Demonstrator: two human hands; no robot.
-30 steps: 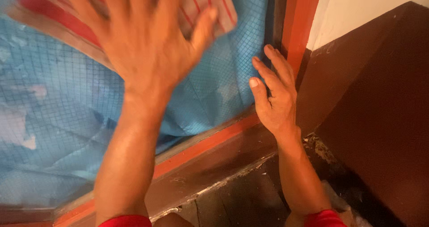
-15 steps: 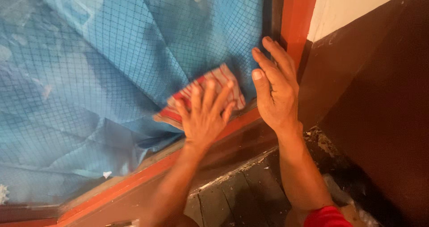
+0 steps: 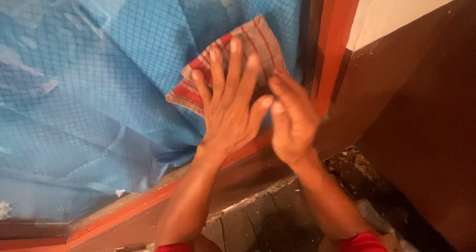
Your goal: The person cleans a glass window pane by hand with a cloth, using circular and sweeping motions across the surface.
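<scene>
Wire-gridded glass [image 3: 99, 83], backed by crumpled blue sheeting, fills the space above and to the left of both hands, and it is bordered by an orange-red frame [image 3: 337, 38] that runs up just right of the right hand and along beneath the wrists. A red-and-cream striped cloth [image 3: 250, 41] is pressed flat against the glass under the left hand [image 3: 230, 113], whose fingers are spread wide over it; the cloth's upper corner shows above the fingertips and its lower edge juts out to the left of them. The right hand [image 3: 292, 120] is held open just beside the left, fingers straight and together, blurred, so contact with the glass cannot be told. A dark brown wall [image 3: 421, 108] is seen right of the right hand, and a grimy dark sill [image 3: 258, 217] lies between the forearms.
</scene>
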